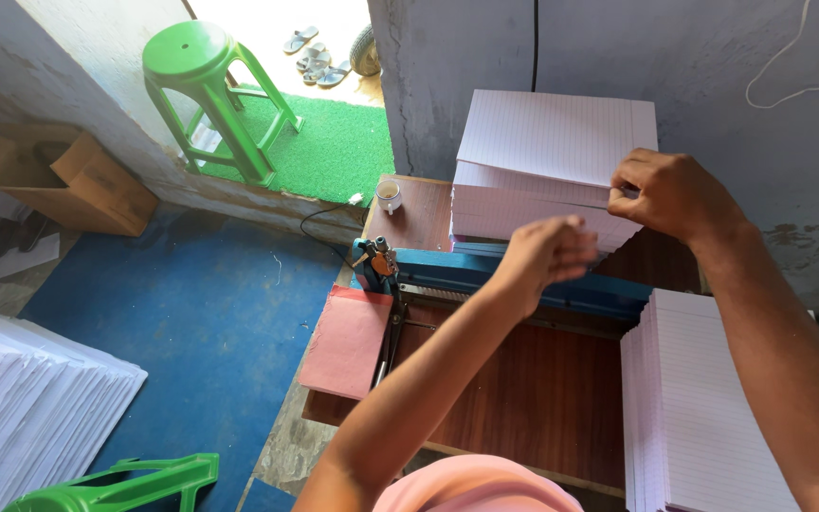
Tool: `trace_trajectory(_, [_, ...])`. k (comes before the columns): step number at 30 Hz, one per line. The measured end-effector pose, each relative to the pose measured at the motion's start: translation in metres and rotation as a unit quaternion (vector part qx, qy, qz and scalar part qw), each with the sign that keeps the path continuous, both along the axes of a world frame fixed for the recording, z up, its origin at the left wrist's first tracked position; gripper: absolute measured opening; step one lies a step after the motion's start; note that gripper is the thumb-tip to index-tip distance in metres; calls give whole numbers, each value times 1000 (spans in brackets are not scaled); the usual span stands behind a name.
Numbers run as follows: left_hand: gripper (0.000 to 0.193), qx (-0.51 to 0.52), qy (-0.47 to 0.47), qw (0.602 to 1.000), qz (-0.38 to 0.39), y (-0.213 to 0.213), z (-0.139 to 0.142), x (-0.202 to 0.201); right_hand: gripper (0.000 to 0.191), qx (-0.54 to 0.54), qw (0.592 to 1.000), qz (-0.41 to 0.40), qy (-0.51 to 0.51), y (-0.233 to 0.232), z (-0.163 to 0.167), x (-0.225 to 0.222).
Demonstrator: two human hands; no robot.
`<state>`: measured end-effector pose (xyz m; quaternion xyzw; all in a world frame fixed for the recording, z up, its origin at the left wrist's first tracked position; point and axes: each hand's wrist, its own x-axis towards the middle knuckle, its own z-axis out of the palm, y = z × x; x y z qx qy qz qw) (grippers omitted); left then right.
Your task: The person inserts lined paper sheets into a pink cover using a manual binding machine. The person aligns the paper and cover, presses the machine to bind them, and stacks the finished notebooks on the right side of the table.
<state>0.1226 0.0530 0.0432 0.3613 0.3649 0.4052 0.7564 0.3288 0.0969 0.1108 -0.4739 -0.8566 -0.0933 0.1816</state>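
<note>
A tall stack of lined white paper stands at the back of the brown wooden table, behind a blue paper cutter. My right hand pinches the upper sheets at the stack's right side, lifting them slightly. Over the cutter, my left hand hovers in front of the stack with its fingers curled; whether it touches the paper is unclear. A second pile of lined sheets lies on the table at the right.
A pink cloth hangs off the table's left edge. A small white cup sits on the back corner. On the blue floor: a green stool, a cardboard box, white paper piles, another green stool.
</note>
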Motion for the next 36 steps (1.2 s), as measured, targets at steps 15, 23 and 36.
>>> trace_trajectory(15, [41, -51, -20, 984, 170, 76, 16, -9, 9, 15, 999, -35, -19, -6, -3, -8])
trace_trajectory(23, [28, -53, 10, 979, 197, 76, 15, -8, 14, 21, 992, -88, 91, -23, -4, -18])
trace_trajectory(36, [27, -15, -31, 976, 215, 30, -6, -35, 44, -252, 495, -159, 816, -90, -83, -86])
